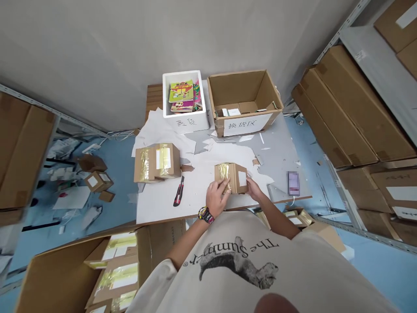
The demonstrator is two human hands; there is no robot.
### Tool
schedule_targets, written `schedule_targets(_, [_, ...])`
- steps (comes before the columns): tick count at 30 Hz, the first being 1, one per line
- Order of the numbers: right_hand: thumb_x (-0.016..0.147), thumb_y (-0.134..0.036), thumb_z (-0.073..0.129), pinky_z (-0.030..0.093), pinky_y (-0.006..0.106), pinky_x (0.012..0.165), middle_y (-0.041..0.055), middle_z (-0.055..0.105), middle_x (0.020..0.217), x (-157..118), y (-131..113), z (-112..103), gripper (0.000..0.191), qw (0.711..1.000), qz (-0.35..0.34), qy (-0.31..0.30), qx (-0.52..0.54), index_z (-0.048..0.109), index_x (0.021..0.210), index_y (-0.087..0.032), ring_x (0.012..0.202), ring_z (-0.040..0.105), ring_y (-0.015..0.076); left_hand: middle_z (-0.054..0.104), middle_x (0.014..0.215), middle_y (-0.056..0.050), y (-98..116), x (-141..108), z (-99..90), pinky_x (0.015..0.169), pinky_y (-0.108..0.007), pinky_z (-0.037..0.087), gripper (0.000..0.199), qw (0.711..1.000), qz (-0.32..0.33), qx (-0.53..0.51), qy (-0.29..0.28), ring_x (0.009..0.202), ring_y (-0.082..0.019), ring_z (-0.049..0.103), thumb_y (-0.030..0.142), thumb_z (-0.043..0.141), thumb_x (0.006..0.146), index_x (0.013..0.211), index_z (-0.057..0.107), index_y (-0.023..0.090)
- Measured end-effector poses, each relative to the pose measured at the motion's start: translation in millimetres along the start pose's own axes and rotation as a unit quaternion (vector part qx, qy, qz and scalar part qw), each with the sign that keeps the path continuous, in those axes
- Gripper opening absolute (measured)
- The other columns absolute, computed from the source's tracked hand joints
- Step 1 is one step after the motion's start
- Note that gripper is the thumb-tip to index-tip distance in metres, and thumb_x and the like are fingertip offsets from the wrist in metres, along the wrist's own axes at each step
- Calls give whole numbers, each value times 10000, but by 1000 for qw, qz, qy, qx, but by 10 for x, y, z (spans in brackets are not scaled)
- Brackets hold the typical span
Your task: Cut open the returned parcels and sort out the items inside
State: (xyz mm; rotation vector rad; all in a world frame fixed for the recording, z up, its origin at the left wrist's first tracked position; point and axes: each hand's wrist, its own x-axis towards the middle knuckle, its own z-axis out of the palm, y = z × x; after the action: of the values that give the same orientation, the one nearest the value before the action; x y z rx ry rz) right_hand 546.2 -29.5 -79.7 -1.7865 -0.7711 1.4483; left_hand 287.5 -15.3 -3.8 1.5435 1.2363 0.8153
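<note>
My left hand [216,198], with a colourful watch on its wrist, presses down on a small cardboard box [239,178] wrapped with shiny gold tape over one end. My right hand [254,189] grips the box's near right side. The box rests on a white board [169,204] covered with torn paper scraps. To the left lie two taped cardboard parcels [157,163] against each other, and a red-and-black box cutter [178,191] lies between them and my hands.
Behind stand a white foam box of picture books [172,89] and an open carton [243,93] with a white label. A blurred phone [293,183] lies at the right. Shelves of cartons flank both sides; an open carton of parcels [81,278] sits at lower left.
</note>
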Motion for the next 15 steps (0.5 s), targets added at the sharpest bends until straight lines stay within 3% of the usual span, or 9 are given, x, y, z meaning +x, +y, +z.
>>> schedule_targets(2, [1035, -699, 421, 680, 531, 967, 125, 839, 1325, -16, -46, 8, 697, 999, 30, -3, 17, 647, 1514, -246, 1195, 807, 339, 681, 1518, -166, -16, -31, 48, 1382, -513, 343, 601, 1000, -2, 0, 17, 1527, -392, 544, 543, 805, 1007, 1565, 765, 323])
schedule_targets(3, [1036, -677, 435, 663, 547, 1029, 138, 812, 1415, -41, -85, 37, 701, 1000, 21, 18, 11, 632, 1548, -242, 1269, 783, 344, 686, 1502, -166, -81, -23, 41, 1358, -513, 384, 629, 998, -36, -15, 45, 1511, -383, 561, 580, 780, 1018, 1587, 745, 314])
schedule_targets(5, [1038, -623, 494, 589, 559, 1183, 134, 732, 1580, -127, -197, 135, 689, 994, -66, 72, -48, 620, 1607, -256, 1426, 701, 345, 697, 1480, -172, -289, 14, -30, 1253, -510, 511, 709, 978, -153, -94, 109, 1457, -364, 619, 701, 630, 1072, 1642, 682, 283])
schedule_targets(7, [1051, -559, 558, 476, 557, 1315, 85, 662, 1681, -252, -342, 275, 642, 969, -190, 73, -141, 638, 1635, -305, 1548, 599, 340, 702, 1510, -192, -531, 38, -144, 1118, -507, 610, 831, 925, -282, -213, 141, 1395, -357, 680, 813, 393, 1112, 1681, 618, 250])
schedule_targets(9, [1085, -485, 581, 380, 576, 1380, 31, 619, 1729, -389, -486, 433, 574, 929, -294, 23, -225, 663, 1640, -363, 1610, 521, 346, 696, 1557, -218, -742, 21, -248, 1044, -523, 649, 955, 866, -364, -314, 137, 1354, -366, 722, 888, 233, 1095, 1684, 590, 226])
schedule_targets(12, [1120, -398, 585, 339, 626, 1381, -9, 597, 1749, -551, -621, 618, 544, 883, -367, -25, -292, 656, 1658, -428, 1604, 496, 369, 724, 1532, -242, -944, -63, -317, 1038, -544, 659, 1009, 818, -417, -379, 114, 1305, -376, 768, 950, 281, 1051, 1655, 596, 205])
schedule_targets(15, [1120, -362, 597, 371, 639, 1352, 5, 613, 1734, -632, -650, 649, 559, 871, -378, -38, -311, 643, 1672, -434, 1555, 532, 380, 762, 1480, -226, -1028, -148, -305, 1042, -510, 667, 854, 800, -450, -382, 110, 1255, -350, 803, 844, 441, 1091, 1613, 621, 191])
